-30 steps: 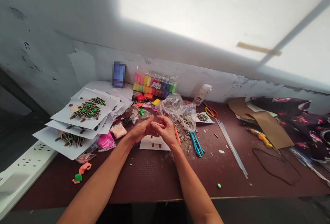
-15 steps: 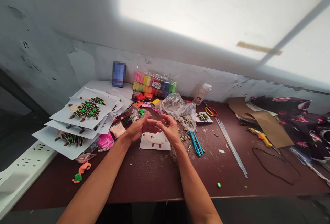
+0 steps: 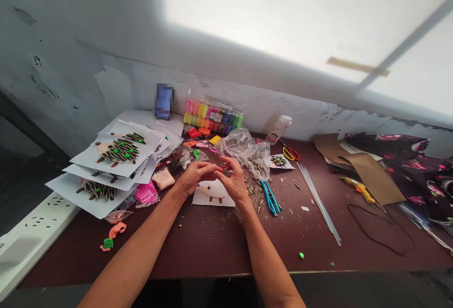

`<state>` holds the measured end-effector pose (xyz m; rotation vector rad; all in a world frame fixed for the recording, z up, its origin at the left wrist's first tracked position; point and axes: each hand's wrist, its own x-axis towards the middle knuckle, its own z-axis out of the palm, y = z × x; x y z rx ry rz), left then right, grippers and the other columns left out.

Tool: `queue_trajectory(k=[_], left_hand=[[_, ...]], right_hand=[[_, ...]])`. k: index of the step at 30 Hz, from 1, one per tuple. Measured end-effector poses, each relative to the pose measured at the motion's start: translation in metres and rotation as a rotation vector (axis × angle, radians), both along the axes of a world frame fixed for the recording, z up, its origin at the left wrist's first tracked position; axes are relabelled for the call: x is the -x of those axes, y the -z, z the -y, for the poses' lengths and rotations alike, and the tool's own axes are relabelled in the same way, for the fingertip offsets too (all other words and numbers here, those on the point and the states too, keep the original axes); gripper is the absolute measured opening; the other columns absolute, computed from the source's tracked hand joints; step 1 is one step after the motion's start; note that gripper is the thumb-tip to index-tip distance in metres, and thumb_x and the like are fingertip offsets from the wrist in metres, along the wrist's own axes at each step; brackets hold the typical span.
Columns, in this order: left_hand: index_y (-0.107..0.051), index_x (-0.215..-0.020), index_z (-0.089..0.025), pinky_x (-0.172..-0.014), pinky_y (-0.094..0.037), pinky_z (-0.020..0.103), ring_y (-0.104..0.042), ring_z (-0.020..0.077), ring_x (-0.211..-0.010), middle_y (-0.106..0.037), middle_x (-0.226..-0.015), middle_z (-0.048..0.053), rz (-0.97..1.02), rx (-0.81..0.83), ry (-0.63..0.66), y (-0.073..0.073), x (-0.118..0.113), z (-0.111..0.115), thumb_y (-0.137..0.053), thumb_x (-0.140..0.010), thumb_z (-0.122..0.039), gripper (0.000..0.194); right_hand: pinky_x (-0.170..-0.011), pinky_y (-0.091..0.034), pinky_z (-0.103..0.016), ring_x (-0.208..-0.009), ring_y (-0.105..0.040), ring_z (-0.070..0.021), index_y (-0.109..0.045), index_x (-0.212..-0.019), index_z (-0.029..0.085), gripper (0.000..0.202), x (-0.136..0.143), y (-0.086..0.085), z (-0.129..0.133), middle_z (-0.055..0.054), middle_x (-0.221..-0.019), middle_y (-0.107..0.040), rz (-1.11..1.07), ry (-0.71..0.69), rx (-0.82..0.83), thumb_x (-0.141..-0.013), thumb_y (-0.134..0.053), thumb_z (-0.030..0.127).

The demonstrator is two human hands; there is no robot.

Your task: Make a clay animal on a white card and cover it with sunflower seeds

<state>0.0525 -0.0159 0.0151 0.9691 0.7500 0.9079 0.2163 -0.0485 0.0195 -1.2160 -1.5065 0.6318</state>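
My left hand (image 3: 198, 178) and my right hand (image 3: 231, 180) meet at their fingertips above a white card (image 3: 208, 200). The fingers of both are curled and pressed together; anything between them is too small or hidden to make out. A pale clay hedgehog body (image 3: 214, 190) with a dark eye and brown feet shows on the card, its upper part covered by my hands. To the right of my right hand lie striped seeds (image 3: 252, 187) and a blue cutter (image 3: 271, 199). A clear plastic bag (image 3: 244, 145) of seeds stands behind.
At the left are stacked hedgehog cards (image 3: 120, 154), pink clay (image 3: 146, 194) and a white power strip (image 3: 38, 232). Coloured clay packs (image 3: 212, 118), a bottle (image 3: 278, 130) and scissors (image 3: 290, 152) lie at the back. Glue sticks (image 3: 318, 204) and a yellow glue gun (image 3: 361, 190) are at right.
My left hand has curled its fingers in more tightly, and both hands have drawn closer together at the fingertips. The card and the things around it stay in place.
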Motion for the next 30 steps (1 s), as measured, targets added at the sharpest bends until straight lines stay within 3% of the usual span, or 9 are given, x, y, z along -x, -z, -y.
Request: queue_trajectory(k=[4, 6, 11, 18, 22, 24, 30], left_hand=[[-0.081, -0.089, -0.014, -0.083, -0.058, 0.036, -0.075, 0.0224, -0.083, -0.079, -0.102, 0.014, 0.159, 0.063, -0.046, 0.0, 0.001, -0.002, -0.085, -0.071, -0.044, 0.036], [-0.081, -0.091, -0.013, -0.087, -0.058, 0.036, -0.074, 0.0235, -0.089, -0.078, -0.108, 0.015, 0.212, 0.069, -0.045, -0.001, 0.001, -0.002, -0.084, -0.074, -0.043, 0.035], [-0.081, -0.09, -0.013, -0.088, -0.056, 0.035, -0.072, 0.0251, -0.099, -0.077, -0.11, 0.015, 0.224, 0.046, -0.06, -0.001, -0.003, -0.001, -0.086, -0.07, -0.042, 0.036], [-0.08, -0.097, -0.013, -0.086, -0.055, 0.034, -0.072, 0.0236, -0.094, -0.078, -0.104, 0.014, 0.139, 0.007, -0.043, 0.002, -0.009, 0.002, -0.086, -0.07, -0.049, 0.046], [-0.076, -0.113, -0.017, -0.08, -0.056, 0.034, -0.072, 0.0209, -0.087, -0.076, -0.114, 0.013, 0.012, -0.087, -0.125, 0.003, -0.003, -0.005, -0.082, -0.072, -0.055, 0.056], [-0.075, -0.111, -0.016, -0.076, -0.056, 0.034, -0.072, 0.0198, -0.079, -0.077, -0.108, 0.012, -0.128, -0.174, -0.204, 0.005, 0.003, -0.011, -0.079, -0.073, -0.057, 0.057], [-0.076, -0.095, -0.016, -0.083, -0.056, 0.037, -0.071, 0.0234, -0.086, -0.078, -0.096, 0.01, -0.498, -0.51, -0.275, 0.016, 0.005, -0.015, -0.065, -0.082, -0.043, 0.032]], right_hand=[[-0.081, -0.051, -0.033, -0.089, -0.061, -0.0191, -0.071, -0.091, 0.024, 0.017, 0.004, -0.004, 0.004, -0.006, -0.102, -0.066, -0.034, 0.072, -0.104, -0.087, -0.07, 0.04], [-0.077, -0.049, -0.032, -0.085, -0.06, -0.0189, -0.069, -0.08, 0.023, 0.019, 0.008, -0.005, 0.006, -0.005, -0.09, -0.066, -0.051, 0.078, -0.118, -0.091, -0.064, 0.038], [-0.068, -0.044, -0.03, -0.073, -0.057, -0.0167, -0.075, -0.089, 0.023, 0.018, 0.017, -0.002, 0.01, -0.003, -0.086, -0.069, -0.102, 0.02, 0.017, -0.089, -0.065, 0.038], [-0.066, -0.045, -0.028, -0.068, -0.056, -0.0151, -0.075, -0.081, 0.02, 0.02, 0.021, 0.006, 0.006, -0.002, -0.078, -0.07, -0.278, 0.017, 0.106, -0.082, -0.071, 0.04], [-0.061, -0.043, -0.026, -0.063, -0.052, -0.0129, -0.076, -0.084, 0.02, 0.022, 0.004, 0.007, 0.002, -0.002, -0.08, -0.071, -0.235, 0.078, 0.136, -0.078, -0.073, 0.04], [-0.057, -0.039, -0.025, -0.057, -0.046, -0.0112, -0.076, -0.083, 0.019, 0.022, -0.01, 0.007, 0.002, 0.0, -0.073, -0.068, -0.176, 0.12, 0.175, -0.075, -0.073, 0.039], [-0.059, -0.039, -0.025, -0.059, -0.049, -0.013, -0.076, -0.08, 0.017, 0.023, -0.038, 0.009, 0.02, 0.0, -0.068, -0.064, 0.084, 0.196, 0.205, -0.08, -0.065, 0.037]])
